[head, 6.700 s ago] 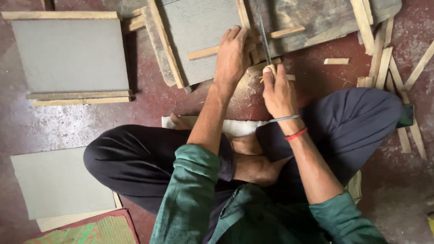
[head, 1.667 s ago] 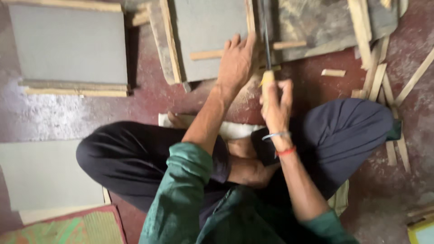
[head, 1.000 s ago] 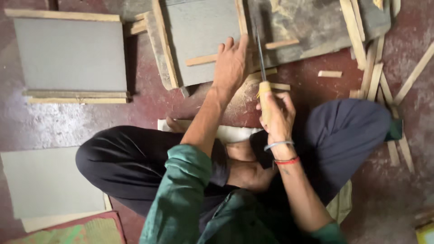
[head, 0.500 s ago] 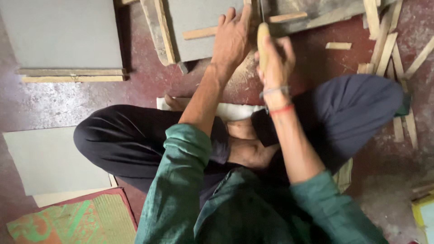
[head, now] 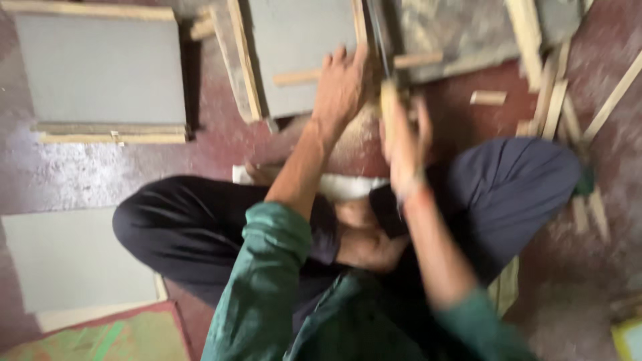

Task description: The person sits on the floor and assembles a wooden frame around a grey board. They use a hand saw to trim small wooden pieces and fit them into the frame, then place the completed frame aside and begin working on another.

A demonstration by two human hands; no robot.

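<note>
Compared with half a second ago, my right hand (head: 404, 144) has drawn the pale-handled narrow-bladed saw (head: 382, 73) back (blurred, mid-stroke), fist wrapped around its handle, so cutting continues; my left hand (head: 342, 85) lies flat, fingers spread, pinning the grey wood-framed board (head: 301, 47) on the floor.

Grey panel (head: 301, 47): matt, smooth board, pale raw wood strips (head: 244, 63) along edges. Saw handle (head: 388, 107): pale wood. Floor (head: 87, 167): rough, mottled maroon. Sleeve (head: 261, 281): green cloth.
</note>
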